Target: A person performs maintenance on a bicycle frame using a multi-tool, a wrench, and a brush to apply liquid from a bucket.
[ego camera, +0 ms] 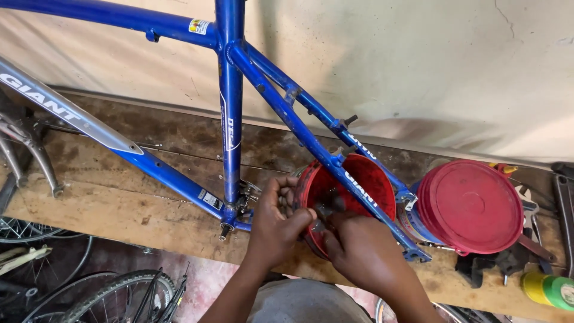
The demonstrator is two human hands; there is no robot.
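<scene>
A blue bicycle frame [230, 107] stands on a wooden bench [119, 203]. Behind its rear stays, a red plastic tub [365, 179] lies tipped toward me. My left hand [278, 224] grips the tub's near rim with the thumb over the edge. At the tub's mouth, my right hand [359, 245] has its fingers pinched on a small dark metal part [326, 209]. Both hands sit just right of the frame's bottom bracket [239, 209].
A round container with a red lid [469, 206] stands to the right of the tub. Tools [532, 239] and a yellow-green tape roll [550, 290] lie at the far right. Bicycle wheels [107, 296] lean below the bench at the left. A pale wall rises behind.
</scene>
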